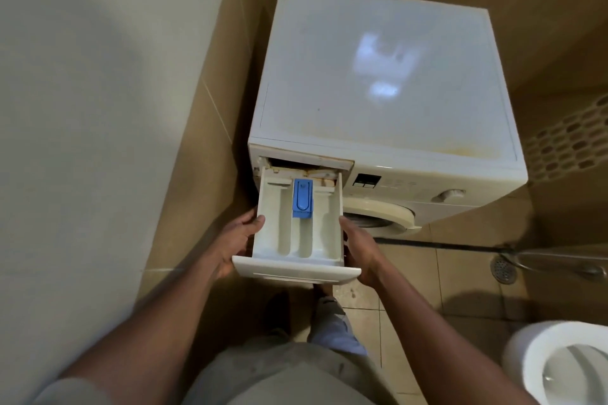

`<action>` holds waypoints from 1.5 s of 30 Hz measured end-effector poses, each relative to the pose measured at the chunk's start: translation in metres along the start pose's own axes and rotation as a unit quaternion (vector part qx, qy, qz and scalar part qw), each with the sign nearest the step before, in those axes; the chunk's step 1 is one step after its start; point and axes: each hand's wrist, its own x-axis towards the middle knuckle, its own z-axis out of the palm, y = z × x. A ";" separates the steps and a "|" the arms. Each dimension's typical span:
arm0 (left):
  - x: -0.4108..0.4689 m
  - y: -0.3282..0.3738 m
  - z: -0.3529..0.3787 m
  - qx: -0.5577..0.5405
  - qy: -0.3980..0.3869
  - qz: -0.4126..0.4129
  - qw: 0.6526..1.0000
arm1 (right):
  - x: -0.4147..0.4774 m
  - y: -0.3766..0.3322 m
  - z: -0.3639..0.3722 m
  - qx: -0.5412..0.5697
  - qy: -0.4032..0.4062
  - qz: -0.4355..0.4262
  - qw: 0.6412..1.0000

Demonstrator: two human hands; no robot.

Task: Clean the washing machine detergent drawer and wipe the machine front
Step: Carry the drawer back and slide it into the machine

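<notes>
My left hand (237, 240) grips the left wall of the detergent drawer (297, 233), thumb hooked over the rim, fingers under and hidden. Right hand (360, 251) clamps the right wall, thumb on the upper edge, palm vs. the side, fingertips out of sight below. Both hands closed on the drawer, approx level w/ each other.

Drawer sits dead centre of view, pulled far out; its back end is at or just inside the slot (302, 164) at 12 o'clock from my hands, can't tell if it's fully free. Front panel faces me, tilted slightly down. Inside: three channels, w/ a blue insert (302, 198) in the middle one toward the back. Brownish residue around the slot edge.

Washing machine (388, 76) fills 12 to 2 o'clock, white top w/ a light reflection. Control panel w/ display (366, 180) and dial (451, 195) at 2 o'clock from the drawer; door rim (385, 214) just right of my right hand. Floor drain (502, 268) at 3 o'clock, toilet (559, 365) at 4 to 5 o'clock. Wall at 9 o'clock.
</notes>
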 end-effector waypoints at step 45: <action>0.055 0.048 0.000 0.063 0.039 0.020 0.997 | 0.064 -0.036 0.008 -0.037 0.045 -0.040 0.998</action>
